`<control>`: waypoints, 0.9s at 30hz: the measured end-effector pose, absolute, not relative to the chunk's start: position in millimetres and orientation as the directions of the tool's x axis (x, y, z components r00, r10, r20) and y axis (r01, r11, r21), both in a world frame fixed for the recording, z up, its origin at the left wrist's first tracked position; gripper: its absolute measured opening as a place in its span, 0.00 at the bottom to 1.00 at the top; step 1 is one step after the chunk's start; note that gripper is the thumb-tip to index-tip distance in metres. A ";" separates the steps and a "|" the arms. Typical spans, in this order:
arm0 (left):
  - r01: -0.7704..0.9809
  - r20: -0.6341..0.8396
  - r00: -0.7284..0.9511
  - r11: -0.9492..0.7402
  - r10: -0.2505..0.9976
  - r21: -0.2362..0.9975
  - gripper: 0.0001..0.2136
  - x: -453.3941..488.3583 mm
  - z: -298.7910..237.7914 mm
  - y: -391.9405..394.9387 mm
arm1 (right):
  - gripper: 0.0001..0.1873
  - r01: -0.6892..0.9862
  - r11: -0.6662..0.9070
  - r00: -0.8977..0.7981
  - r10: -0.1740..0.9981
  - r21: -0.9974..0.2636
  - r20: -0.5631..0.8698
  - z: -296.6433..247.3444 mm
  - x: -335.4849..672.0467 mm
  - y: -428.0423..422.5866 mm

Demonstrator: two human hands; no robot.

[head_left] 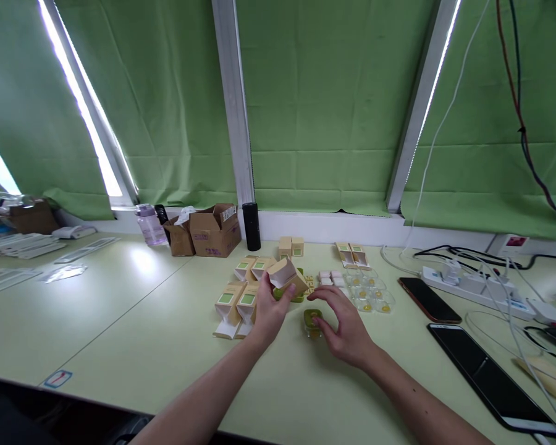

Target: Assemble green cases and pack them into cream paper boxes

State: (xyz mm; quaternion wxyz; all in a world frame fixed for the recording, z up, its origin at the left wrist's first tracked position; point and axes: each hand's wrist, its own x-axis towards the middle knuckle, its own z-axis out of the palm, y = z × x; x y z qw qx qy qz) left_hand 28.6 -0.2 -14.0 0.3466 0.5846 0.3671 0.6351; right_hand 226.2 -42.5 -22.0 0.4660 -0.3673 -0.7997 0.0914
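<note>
My left hand [275, 306] is closed around a small cream cardboard box [288, 275], tilted with a white flap turned toward me. My right hand [345, 327] has its thumb against a small clear jar with a green lid [312, 318]; the index finger arches above it and the other fingertips are partly hidden. Left of my left hand are several similar boxes with green labels [227, 303], some with flaps hanging out. Behind my hands lie a partly covered green item [299, 290], small yellowish pieces [309, 283] and white blocks [332, 278].
Clear plastic cups [368, 290] with yellow centres stand to the right. More boxes [291, 246] sit at the back. Two phones [486, 371], a power strip [477, 290] and loose cables fill the right side. Brown cartons [215, 230], a black cylinder [251, 226] and a bottle [151, 224] line the wall.
</note>
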 end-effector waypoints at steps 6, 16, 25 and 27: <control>-0.014 0.466 -0.058 -0.468 0.883 0.884 0.23 26.7 -12.0 -1.0 | 0.20 0.733 0.556 -0.373 0.811 -0.392 0.451 -13.0 230.3 -40.2; 0.218 0.419 0.078 -0.426 0.904 0.878 0.23 26.0 -13.1 -3.6 | 0.10 0.888 0.382 -0.255 0.873 -0.256 0.416 -6.7 247.4 -27.9; 0.410 0.478 0.181 -0.508 0.859 0.758 0.25 24.9 -16.6 -9.0 | 0.10 0.907 0.366 -0.262 0.878 -0.207 0.401 -8.3 252.1 -24.4; 0.409 0.487 0.222 -0.534 0.844 0.740 0.26 25.8 -17.5 -10.2 | 0.10 0.905 0.372 -0.266 0.873 -0.205 0.408 -8.6 252.2 -24.5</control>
